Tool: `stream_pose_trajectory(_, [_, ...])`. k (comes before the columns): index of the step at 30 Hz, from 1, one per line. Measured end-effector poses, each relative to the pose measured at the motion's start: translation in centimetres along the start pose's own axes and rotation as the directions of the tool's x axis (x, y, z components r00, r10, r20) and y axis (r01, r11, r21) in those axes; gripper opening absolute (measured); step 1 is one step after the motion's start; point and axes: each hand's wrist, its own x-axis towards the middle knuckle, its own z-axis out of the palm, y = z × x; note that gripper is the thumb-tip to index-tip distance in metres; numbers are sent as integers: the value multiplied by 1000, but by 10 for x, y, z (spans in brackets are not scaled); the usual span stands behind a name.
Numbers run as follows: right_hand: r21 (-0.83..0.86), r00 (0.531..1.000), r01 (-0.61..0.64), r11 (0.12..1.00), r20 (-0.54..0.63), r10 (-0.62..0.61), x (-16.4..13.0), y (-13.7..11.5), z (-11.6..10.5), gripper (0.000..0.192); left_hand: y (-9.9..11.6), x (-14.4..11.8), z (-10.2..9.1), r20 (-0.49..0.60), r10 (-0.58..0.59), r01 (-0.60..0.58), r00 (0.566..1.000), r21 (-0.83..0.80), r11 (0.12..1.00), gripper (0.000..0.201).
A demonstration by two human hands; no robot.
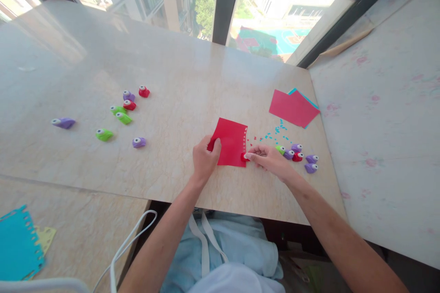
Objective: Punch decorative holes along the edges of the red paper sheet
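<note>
Working the red punch (244, 157) near the lower right corner of the red sheet (233, 141)

Grips the red sheet by its left side with the left hand (206, 155), thumb pressed on top, the other fingers curled and partly hidden. Pinches the red punch between thumb and fingers of the right hand (268, 158), right on the sheet's edge, just below a row of holes (244, 136). Cannot tell lever pressed from lever raised at this size. Lies over the near part of the pale table (178, 100), in front of the body; cannot tell flat from slightly lifted.

Could tear along the perforated edge, given closely set holes and a sideways tug before full release of the punch. Could also wander out of line or break into a neighbouring hole through a small slip of the sheet, with support from the left side only. Might run off at the corner, for lack of much edge below the punch. Risks scattering red scraps (255, 138) and blue scraps (277, 131) with a sweep of the right hand, or bumping the nearby cluster of punches (289, 154) just beyond the knuckles.

Shows no readable brand, label or writing: none on the paper, none legible on the punches, too small for any fine marking.
</note>
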Motion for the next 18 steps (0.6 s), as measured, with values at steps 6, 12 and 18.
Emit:
stream_pose_trajectory(6, [45, 1000, -14, 999, -1, 15, 5, 2, -2, 36, 1, 0, -1, -13, -1, 2, 1000, 5, 1000, 17])
stream_pose_trajectory(12, [16, 1000, -3, 1000, 3, 3, 11, 7, -6, 41, 3, 0, -1, -12, 6, -6, 1000, 3, 1000, 17])
stream_pose_trajectory(18, [75, 998, -4, 997, 56, 0, 15, 8, -6, 42, 3, 0, -1, -6, 3, -3, 1000, 16, 1000, 16])
